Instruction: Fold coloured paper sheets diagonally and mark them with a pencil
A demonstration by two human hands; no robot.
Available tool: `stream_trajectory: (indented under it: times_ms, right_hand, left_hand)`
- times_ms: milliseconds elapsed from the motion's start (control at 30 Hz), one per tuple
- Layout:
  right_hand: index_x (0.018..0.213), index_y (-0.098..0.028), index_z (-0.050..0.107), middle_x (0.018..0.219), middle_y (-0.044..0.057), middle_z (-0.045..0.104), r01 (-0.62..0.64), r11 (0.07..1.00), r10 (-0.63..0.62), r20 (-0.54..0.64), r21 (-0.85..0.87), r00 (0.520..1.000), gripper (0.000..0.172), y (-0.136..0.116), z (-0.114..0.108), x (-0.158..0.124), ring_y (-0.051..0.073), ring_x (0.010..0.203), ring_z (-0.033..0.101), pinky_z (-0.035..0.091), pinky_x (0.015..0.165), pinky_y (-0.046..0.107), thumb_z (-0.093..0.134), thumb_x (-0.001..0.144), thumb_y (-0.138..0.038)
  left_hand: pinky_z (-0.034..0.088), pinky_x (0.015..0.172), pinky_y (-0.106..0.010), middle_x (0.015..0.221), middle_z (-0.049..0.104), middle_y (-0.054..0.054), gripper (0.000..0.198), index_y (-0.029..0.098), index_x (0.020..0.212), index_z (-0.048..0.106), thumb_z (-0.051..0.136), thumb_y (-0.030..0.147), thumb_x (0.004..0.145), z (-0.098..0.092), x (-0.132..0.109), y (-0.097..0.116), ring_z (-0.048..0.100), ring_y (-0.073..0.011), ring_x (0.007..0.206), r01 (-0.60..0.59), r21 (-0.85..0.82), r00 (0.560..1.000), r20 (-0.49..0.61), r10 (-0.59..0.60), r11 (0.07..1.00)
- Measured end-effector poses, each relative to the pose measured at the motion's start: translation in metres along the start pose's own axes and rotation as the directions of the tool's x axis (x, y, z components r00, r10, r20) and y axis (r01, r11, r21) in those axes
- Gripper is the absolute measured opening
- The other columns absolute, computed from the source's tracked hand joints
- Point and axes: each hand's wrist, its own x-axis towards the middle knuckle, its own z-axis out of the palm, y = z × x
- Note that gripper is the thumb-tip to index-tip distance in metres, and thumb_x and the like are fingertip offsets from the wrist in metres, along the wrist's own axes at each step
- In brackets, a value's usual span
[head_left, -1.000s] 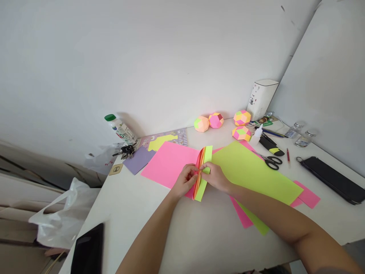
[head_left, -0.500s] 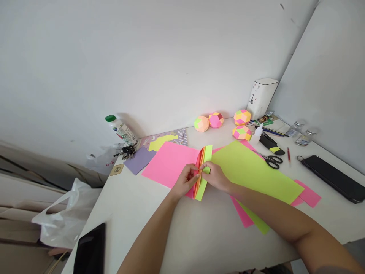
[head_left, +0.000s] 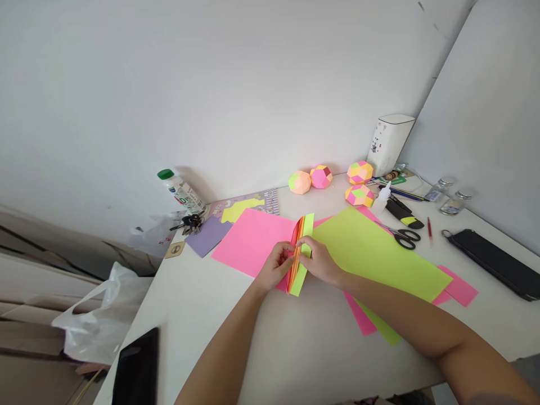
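Note:
Between my two hands stands a bundle of folded paper strips [head_left: 297,269], pink and orange with a yellow-green strip on its right side. My left hand [head_left: 276,264] grips the bundle from the left, fingers curled and thumb against its middle. From the right, my right hand [head_left: 317,260] pinches the same bundle, its thumb and index finger near the top folds. A pink sheet [head_left: 253,239] lies to the left beneath the left hand. Under my right forearm rests a large yellow-green sheet [head_left: 375,253] over more pink paper.
Several multicoloured paper balls [head_left: 321,176] sit by the wall. Scissors [head_left: 406,238], a glue bottle [head_left: 382,198], a black-and-yellow cutter [head_left: 405,216] and a black case [head_left: 493,261] lie to the right. Left are a green-capped bottle [head_left: 182,191], keys [head_left: 190,224], purple paper [head_left: 207,235] and a black tablet [head_left: 137,368].
The folds in the bundle sit closer together than before. Both hands keep nearly the same grip; the whole view has shifted slightly.

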Motion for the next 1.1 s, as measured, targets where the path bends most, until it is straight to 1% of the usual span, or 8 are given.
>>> stream_trajectory:
  times_ms: [100, 200, 300, 400, 500, 667, 800, 1100]
  right_hand:
    - [0.09, -0.019, 0.058, 0.088, 0.001, 0.059, 0.01, 0.999, -0.01, -0.009, -0.045, 1.0, 0.016, 0.0, 0.001, 0.001, 0.01, 0.06, 0.047, 0.039, 0.061, 0.024, 0.05, 0.079, -0.013]
    - [0.079, -0.018, 0.061, 0.084, 0.002, 0.055, -0.002, 0.995, -0.001, -0.025, -0.103, 1.0, 0.01, 0.0, 0.001, 0.002, 0.012, 0.067, 0.051, 0.04, 0.065, 0.025, 0.052, 0.082, -0.017]
    - [0.068, -0.018, 0.061, 0.079, 0.002, 0.05, -0.04, 0.985, 0.032, -0.048, -0.166, 0.998, 0.02, 0.001, 0.0, 0.003, 0.012, 0.063, 0.049, 0.038, 0.062, 0.026, 0.054, 0.085, -0.026]
    - [0.062, -0.018, 0.06, 0.077, 0.002, 0.048, -0.072, 0.976, 0.062, -0.056, -0.205, 0.996, 0.026, 0.002, -0.001, 0.004, 0.012, 0.061, 0.048, 0.037, 0.06, 0.026, 0.055, 0.085, -0.03]
    - [0.063, -0.019, 0.061, 0.074, 0.003, 0.05, -0.085, 0.973, 0.075, -0.051, -0.216, 0.996, 0.025, 0.002, -0.002, 0.006, 0.015, 0.068, 0.052, 0.038, 0.062, 0.027, 0.055, 0.085, -0.03]
    - [0.056, -0.019, 0.055, 0.063, 0.002, 0.05, -0.086, 0.972, 0.076, -0.054, -0.221, 0.996, 0.037, 0.004, -0.003, 0.008, 0.018, 0.074, 0.054, 0.038, 0.064, 0.027, 0.049, 0.088, -0.037]
    - [0.054, -0.02, 0.051, 0.058, 0.0, 0.047, -0.071, 0.972, 0.061, -0.049, -0.225, 0.997, 0.036, 0.008, -0.003, 0.009, 0.018, 0.072, 0.054, 0.037, 0.063, 0.026, 0.05, 0.087, -0.036]
    - [0.05, -0.021, 0.042, 0.055, 0.001, 0.053, -0.059, 0.974, 0.05, -0.047, -0.217, 0.998, 0.035, 0.012, -0.003, 0.011, 0.018, 0.071, 0.053, 0.036, 0.059, 0.026, 0.049, 0.084, -0.024]
  left_hand:
    - [0.04, 0.06, -0.026, 0.085, 0.05, 0.0, 0.028, 0.022, 0.101, 0.047, 0.052, 0.047, 0.089, 0.0, 0.0, -0.001, 0.045, -0.0122, 0.069, -0.006, 0.012, 1.0, -0.009, 0.006, 1.0]
    - [0.041, 0.062, -0.026, 0.089, 0.051, -0.001, 0.026, 0.022, 0.101, 0.048, 0.051, 0.045, 0.089, 0.001, 0.001, -0.002, 0.046, -0.0124, 0.07, -0.022, 0.037, 1.0, -0.019, 0.023, 0.999]
    - [0.041, 0.062, -0.026, 0.096, 0.051, -0.003, 0.023, 0.022, 0.099, 0.049, 0.05, 0.043, 0.09, 0.002, 0.002, -0.002, 0.045, -0.0118, 0.07, -0.044, 0.083, 0.998, -0.036, 0.048, 0.996]
    - [0.041, 0.062, -0.027, 0.104, 0.05, -0.004, 0.018, 0.022, 0.096, 0.051, 0.051, 0.038, 0.089, 0.004, 0.002, -0.001, 0.044, -0.0108, 0.068, -0.065, 0.147, 0.996, -0.054, 0.073, 0.987]
    - [0.042, 0.061, -0.027, 0.107, 0.051, -0.005, 0.015, 0.022, 0.095, 0.052, 0.051, 0.035, 0.089, 0.006, 0.002, 0.0, 0.045, -0.0107, 0.067, -0.077, 0.208, 0.994, -0.058, 0.091, 0.975]
    - [0.047, 0.067, -0.03, 0.108, 0.053, -0.006, 0.015, 0.022, 0.099, 0.055, 0.048, 0.033, 0.09, 0.009, 0.002, 0.001, 0.051, -0.0135, 0.072, -0.112, 0.311, 0.989, -0.06, 0.137, 0.944]
    - [0.048, 0.071, -0.032, 0.106, 0.054, -0.007, 0.015, 0.022, 0.099, 0.055, 0.043, 0.026, 0.09, 0.014, 0.002, 0.0, 0.054, -0.0168, 0.081, -0.138, 0.399, 0.981, -0.071, 0.18, 0.907]
    - [0.042, 0.058, -0.029, 0.082, 0.054, -0.003, 0.026, 0.023, 0.104, 0.052, 0.044, 0.014, 0.081, 0.029, -0.004, -0.004, 0.053, -0.0168, 0.066, -0.121, 0.571, 0.963, -0.132, 0.237, 0.812]
